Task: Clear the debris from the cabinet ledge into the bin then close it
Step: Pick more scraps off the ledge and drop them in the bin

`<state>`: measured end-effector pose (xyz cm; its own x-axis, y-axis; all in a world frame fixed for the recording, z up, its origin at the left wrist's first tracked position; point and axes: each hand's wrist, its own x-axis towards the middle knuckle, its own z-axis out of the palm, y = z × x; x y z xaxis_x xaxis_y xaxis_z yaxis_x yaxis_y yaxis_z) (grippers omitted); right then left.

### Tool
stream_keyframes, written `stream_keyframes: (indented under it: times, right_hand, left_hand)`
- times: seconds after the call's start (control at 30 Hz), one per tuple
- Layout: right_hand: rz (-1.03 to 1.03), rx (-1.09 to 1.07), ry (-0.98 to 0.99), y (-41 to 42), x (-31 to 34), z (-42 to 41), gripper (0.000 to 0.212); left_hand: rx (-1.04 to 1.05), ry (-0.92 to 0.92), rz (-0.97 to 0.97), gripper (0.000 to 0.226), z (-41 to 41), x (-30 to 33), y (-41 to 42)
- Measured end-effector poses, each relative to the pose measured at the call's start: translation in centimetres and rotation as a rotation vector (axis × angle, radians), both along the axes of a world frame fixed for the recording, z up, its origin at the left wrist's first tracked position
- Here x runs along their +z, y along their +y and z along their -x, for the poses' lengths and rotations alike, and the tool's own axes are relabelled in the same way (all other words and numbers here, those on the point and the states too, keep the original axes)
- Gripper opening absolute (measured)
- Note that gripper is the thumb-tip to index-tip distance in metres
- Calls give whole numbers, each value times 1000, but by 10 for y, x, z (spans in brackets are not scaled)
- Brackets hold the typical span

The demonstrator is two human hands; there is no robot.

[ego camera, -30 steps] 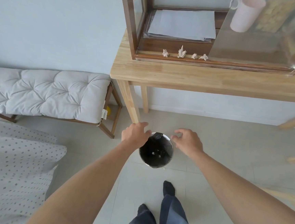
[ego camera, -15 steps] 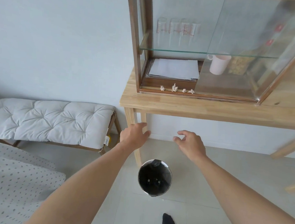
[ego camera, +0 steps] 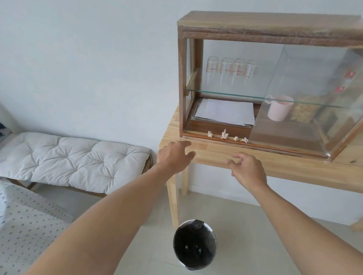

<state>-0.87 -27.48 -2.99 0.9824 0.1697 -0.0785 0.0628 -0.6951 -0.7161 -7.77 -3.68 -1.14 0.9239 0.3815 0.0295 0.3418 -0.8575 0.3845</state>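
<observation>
Several small crumpled paper scraps (ego camera: 224, 135) lie in a row on the front ledge of a wooden glass-fronted cabinet (ego camera: 179, 75). Its sliding glass door (ego camera: 307, 98) is pushed to the right, leaving the left half open. My left hand (ego camera: 174, 155) hovers just below the ledge's left end, fingers spread, empty. My right hand (ego camera: 248, 170) hangs a little lower to the right, fingers loosely curled and holding nothing. A round bin (ego camera: 195, 244) with a black liner stands open on the floor beneath the hands.
The cabinet rests on a light wooden table (ego camera: 283, 166) against a white wall. Inside are papers (ego camera: 225, 112), a pink mug (ego camera: 279, 107) and glasses (ego camera: 230, 69). A cushioned bench (ego camera: 64, 160) stands left, a dotted cloth (ego camera: 4, 220) at lower left.
Both hands rose from the bin's rim up to the table edge near the ledge. My view tilted upward, so the bin dropped low in frame.
</observation>
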Motion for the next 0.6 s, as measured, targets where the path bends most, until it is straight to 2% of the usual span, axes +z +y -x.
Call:
stream_keyframes:
  times: [0.5, 0.6]
  right_hand:
    - [19, 30, -45, 35, 2, -95, 26]
    - [51, 22, -61, 44, 0, -106, 37]
  left_hand:
    - [23, -10, 24, 45, -96, -10, 0]
    - [9, 9, 39, 43, -113, -12, -7]
